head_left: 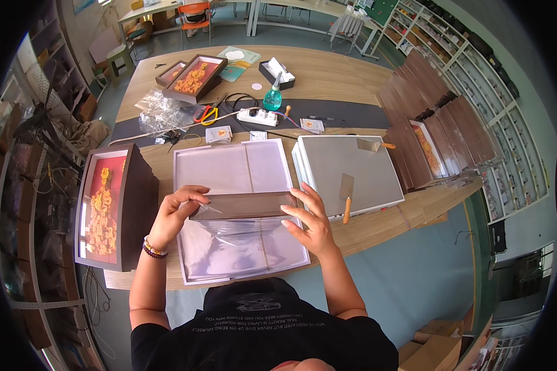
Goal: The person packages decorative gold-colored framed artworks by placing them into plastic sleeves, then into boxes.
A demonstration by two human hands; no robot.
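A dark brown picture frame (244,206) stands on its edge in front of me, with clear plastic wrap (241,232) hanging over its near side. At its left end my left hand (178,213) pinches the wrap by the frame's corner, thumb and fingers together. My right hand (310,221) grips the right end with thumb and fingers curled against it, partly spread. Under the frame lies an open white shallow box (213,170), its two halves side by side. The picture inside the frame is hidden from this view.
Left stands a large brown frame with a red and gold picture (102,210). Right is a grey-topped stack (334,164) with wooden-handled scrapers (346,207). Beyond are a power strip (258,117), green bottle (272,98), yellow scissors (210,114), crumpled plastic (167,114) and stacked frames (458,136).
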